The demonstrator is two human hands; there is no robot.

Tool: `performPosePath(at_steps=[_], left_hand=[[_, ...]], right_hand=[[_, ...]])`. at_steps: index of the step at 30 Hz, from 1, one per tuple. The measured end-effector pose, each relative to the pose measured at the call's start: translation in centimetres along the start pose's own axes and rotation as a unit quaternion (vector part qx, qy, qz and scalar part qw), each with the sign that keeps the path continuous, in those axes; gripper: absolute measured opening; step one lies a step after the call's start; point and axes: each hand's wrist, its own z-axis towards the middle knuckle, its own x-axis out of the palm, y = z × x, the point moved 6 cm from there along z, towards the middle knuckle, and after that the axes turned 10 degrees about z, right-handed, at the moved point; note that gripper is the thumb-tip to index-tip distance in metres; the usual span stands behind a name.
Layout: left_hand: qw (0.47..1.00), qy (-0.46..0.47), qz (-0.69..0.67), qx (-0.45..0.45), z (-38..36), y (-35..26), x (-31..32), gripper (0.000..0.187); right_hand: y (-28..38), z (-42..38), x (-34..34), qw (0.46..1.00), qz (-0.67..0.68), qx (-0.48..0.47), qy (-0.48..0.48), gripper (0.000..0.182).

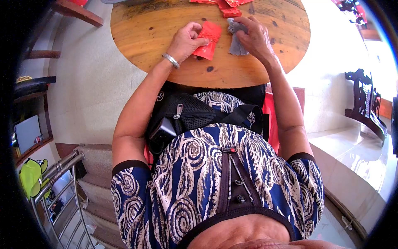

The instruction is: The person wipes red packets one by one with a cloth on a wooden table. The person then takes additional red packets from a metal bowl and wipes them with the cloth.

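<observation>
My left hand [185,41], with a silver bangle at the wrist, grips a red paper packet [210,33] at its left edge, thumb lying across the front. The packet is creased across its middle and rests on or just above the round wooden table [166,20]. My right hand [255,38] is closed on a crumpled grey cloth [237,43], fingers pinching its upper part while the lower end hangs onto the tabletop. A gap of bare wood separates the packet from the cloth.
More red packets [230,9] lie at the table's far edge. A black bag [178,114] sits on my lap. A stair railing [74,182] and steps [101,182] are at lower left. A dark carved wooden chair [365,103] stands at right, a wooden stool leg [83,14] at upper left.
</observation>
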Motion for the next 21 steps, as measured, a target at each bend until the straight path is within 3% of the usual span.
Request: performPosePath(at_steps=[5, 7, 10, 21], left_hand=[[0.999, 0.008, -0.04, -0.009, -0.1, 0.0, 0.3, 0.032], [1.0, 0.008, -0.027, -0.01, 0.2, 0.7, 0.3, 0.032], [0.999, 0.023, -0.033, 0.005, 0.4, 0.8, 0.5, 0.031], [0.999, 0.032, 0.007, -0.024, 0.4, 0.5, 0.1, 0.032]], right_hand=[[2.1, -0.1, 1.7, 0.992, 0.123, -0.001, 0.011, 0.038], [3.7, -0.6, 3.2, 0.986, 0.109, -0.119, 0.036, 0.037], [5.1, -1.1, 4.7, 0.983, 0.014, -0.183, 0.018, 0.036], [3.0, 0.3, 5.2, 0.995, 0.034, -0.088, 0.018, 0.027]])
